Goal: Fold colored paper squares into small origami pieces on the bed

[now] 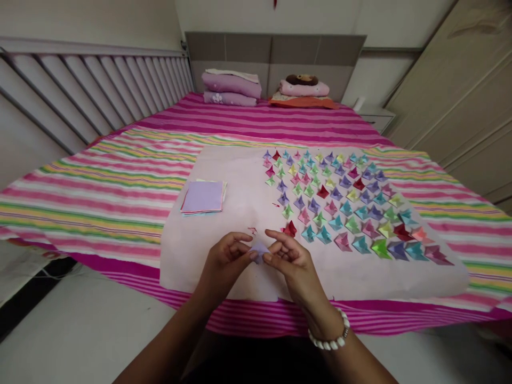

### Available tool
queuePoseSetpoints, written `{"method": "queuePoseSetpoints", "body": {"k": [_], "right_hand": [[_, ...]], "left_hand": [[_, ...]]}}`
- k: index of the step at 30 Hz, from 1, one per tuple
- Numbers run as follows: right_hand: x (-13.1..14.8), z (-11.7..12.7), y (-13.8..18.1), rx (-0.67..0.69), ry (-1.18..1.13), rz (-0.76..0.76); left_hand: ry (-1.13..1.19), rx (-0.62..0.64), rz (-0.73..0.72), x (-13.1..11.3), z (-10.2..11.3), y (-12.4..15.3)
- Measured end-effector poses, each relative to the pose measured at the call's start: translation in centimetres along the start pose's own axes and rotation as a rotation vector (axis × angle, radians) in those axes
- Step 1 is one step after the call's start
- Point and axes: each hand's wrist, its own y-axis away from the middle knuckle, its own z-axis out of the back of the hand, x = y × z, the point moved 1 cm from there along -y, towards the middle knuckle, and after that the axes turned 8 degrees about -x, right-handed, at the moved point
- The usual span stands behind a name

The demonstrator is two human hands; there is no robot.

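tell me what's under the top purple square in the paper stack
Under the purple square, edges of other sheets show, including red and light blue; their faces are covered, so their number cannot be told.

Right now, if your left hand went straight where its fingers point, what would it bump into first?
The left hand touches the folded purple paper; just past that, it would probably bump the right hand. Depth is hard to judge.

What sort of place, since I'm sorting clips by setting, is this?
Most likely a bedroom: there is a headboard against the wall, folded purple bedding in front of it, and a striped bed cover.
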Motion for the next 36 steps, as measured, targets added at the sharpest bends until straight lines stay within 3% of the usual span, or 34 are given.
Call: {"method": "queuePoseSetpoints", "body": {"k": [3, 10, 28, 36], "right_hand": [[-0.1, 0.1, 0.0, -0.022, -0.005, 0.019], [0.4, -0.3, 0.2, -0.073, 0.038, 0.069], [1.0, -0.4, 0.2, -0.129, 0.107, 0.156], [0.8, -0.3, 0.2, -0.063, 0.151, 0.188]], "left_hand": [[0.011, 0.014, -0.017, -0.2, 0.1, 0.0], [-0.276, 0.065, -0.284, -0.6, 0.1, 0.4], [-0.508, 0.011, -0.433, -0.3, 0.0, 0.5], [-0.552, 0.021, -0.448, 0.0, -0.2, 0.6]]}}
